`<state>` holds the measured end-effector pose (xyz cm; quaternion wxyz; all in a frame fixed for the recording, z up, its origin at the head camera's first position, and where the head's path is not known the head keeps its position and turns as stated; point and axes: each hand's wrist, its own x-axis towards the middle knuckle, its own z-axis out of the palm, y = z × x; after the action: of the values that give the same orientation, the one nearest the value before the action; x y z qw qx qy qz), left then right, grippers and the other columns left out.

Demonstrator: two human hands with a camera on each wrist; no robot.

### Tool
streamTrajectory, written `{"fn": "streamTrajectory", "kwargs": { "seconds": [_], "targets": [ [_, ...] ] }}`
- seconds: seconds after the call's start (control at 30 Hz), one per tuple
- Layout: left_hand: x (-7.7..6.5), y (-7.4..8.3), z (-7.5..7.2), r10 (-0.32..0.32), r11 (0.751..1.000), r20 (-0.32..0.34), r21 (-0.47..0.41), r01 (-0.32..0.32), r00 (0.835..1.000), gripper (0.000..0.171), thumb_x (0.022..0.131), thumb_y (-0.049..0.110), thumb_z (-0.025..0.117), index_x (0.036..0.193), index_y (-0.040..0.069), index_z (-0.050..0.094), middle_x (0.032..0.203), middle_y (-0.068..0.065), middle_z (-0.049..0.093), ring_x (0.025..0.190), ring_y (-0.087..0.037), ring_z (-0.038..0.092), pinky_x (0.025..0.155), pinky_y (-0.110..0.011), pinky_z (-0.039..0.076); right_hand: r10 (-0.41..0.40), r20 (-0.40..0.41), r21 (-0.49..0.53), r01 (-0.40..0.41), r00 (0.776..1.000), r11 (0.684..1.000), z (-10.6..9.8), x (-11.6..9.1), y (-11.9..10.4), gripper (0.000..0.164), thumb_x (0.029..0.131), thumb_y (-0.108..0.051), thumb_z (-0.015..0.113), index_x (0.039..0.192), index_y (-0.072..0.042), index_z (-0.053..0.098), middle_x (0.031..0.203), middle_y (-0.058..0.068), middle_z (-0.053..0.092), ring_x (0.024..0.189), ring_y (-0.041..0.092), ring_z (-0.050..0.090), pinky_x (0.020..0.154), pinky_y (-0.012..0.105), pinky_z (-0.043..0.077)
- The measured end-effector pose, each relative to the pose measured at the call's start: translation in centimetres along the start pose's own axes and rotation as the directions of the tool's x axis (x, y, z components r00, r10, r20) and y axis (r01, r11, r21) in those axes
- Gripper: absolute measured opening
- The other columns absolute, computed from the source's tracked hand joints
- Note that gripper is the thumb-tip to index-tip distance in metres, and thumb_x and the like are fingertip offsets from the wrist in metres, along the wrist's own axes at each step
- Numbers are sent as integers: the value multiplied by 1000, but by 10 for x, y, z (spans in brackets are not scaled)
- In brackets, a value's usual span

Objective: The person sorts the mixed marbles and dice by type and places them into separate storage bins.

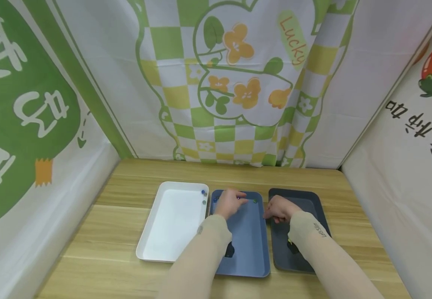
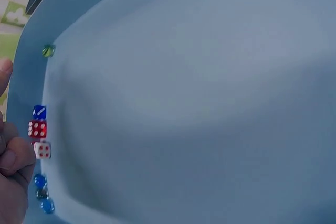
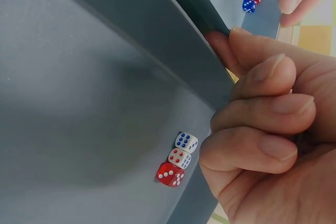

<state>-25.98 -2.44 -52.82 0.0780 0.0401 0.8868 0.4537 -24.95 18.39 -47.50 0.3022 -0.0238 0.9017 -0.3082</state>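
My left hand [image 1: 231, 202] is over the far edge of the blue tray [image 1: 247, 253]. Its thumb and index finger stand apart with nothing between them; the other fingers curl in. Right by it, a blue die [image 2: 39, 112], a red die [image 2: 38, 129] and a white die [image 2: 42, 150] line the tray's far wall. A green marble [image 2: 48, 51] lies to their right, several bluish marbles [image 2: 40, 181] to their left. My right hand [image 1: 280, 208] has its thumb and index fingertips together at the blue tray's right rim, other fingers curled; I cannot tell whether they pinch anything.
Beneath my right hand is a dark tray [image 1: 281, 253], holding two white dice [image 3: 180, 158] and a red die [image 3: 170, 174] at its far wall. A white tray [image 1: 167, 224] with marbles [image 1: 204, 202] in its far right corner stands left. Curtains [image 1: 234, 141] hang behind the wooden table [image 1: 100, 232].
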Motion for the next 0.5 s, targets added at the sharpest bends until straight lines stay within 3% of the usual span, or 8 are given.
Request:
{"fn": "streamTrajectory", "kwargs": {
  "seconds": [0.17, 0.33, 0.43, 0.5],
  "targets": [
    [0, 1, 8, -27, 1000, 44, -15, 28, 999, 29, 93, 24, 76, 120, 17, 77, 118, -3, 75, 66, -8, 55, 59, -25, 45, -2, -8, -4, 2, 1000, 1000, 0, 0, 0, 17, 94, -10, 70, 80, -5, 78, 45, -1, 45, 41, 10, 33, 42, 26, 26],
    [-3, 3, 14, -46, 999, 56, -9, 46, 997, 30, 92, 23, 77, 122, 16, 76, 125, -4, 73, 70, -10, 58, 63, -26, 46, -2, 0, 7, 2, 1000, 1000, -1, -1, 0, 14, 94, -10, 70, 85, -6, 79, 46, -1, 46, 42, 9, 33, 43, 25, 25],
    [-4, 4, 16, -45, 999, 66, -1, 45, 997, 32, 92, 21, 77, 124, 15, 74, 130, -5, 70, 90, -15, 69, 76, -31, 54, -5, 2, 7, 5, 1000, 1000, -1, -1, 0, 14, 94, -10, 70, 85, -6, 79, 46, -1, 45, 42, 10, 32, 42, 25, 25],
    [-6, 5, 17, -40, 999, 82, 12, 39, 996, 34, 92, 21, 77, 126, 15, 73, 132, -5, 69, 114, -20, 67, 91, -36, 55, -5, 2, 6, 5, 1000, 1000, -1, -1, 0, 15, 94, -11, 71, 83, -6, 79, 46, -1, 45, 42, 10, 32, 42, 25, 25]
  ]
}}
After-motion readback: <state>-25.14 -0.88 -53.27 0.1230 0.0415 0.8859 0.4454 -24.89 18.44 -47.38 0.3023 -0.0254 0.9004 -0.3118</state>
